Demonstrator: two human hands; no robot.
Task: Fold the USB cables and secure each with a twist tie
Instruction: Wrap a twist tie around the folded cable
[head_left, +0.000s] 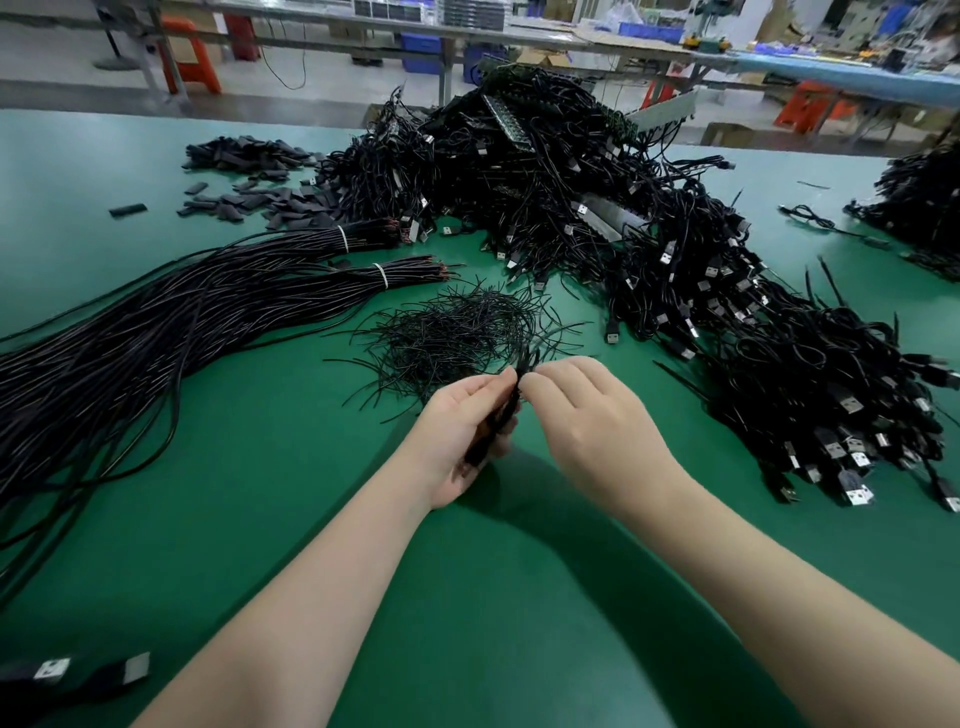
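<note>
Along the left edge of the green table (260, 519) lie two cable bundles (156, 322), each bound with one white tie. Toward the middle sits one loose heap of twist ties (457, 327). Just in front, the left hand (462, 436), palm up, curls round a folded cable (498, 415); the right hand (592, 415), palm down, pinches its top end. Behind and rightward lies one big cable pile (675, 249).

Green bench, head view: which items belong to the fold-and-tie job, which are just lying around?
In use:
left hand holding folded cable
right hand pinching its top
twist tie pile
tied cable heap
straight cable bundles

Lying about:
black sleeve pieces
orange stools
blue bins
</note>
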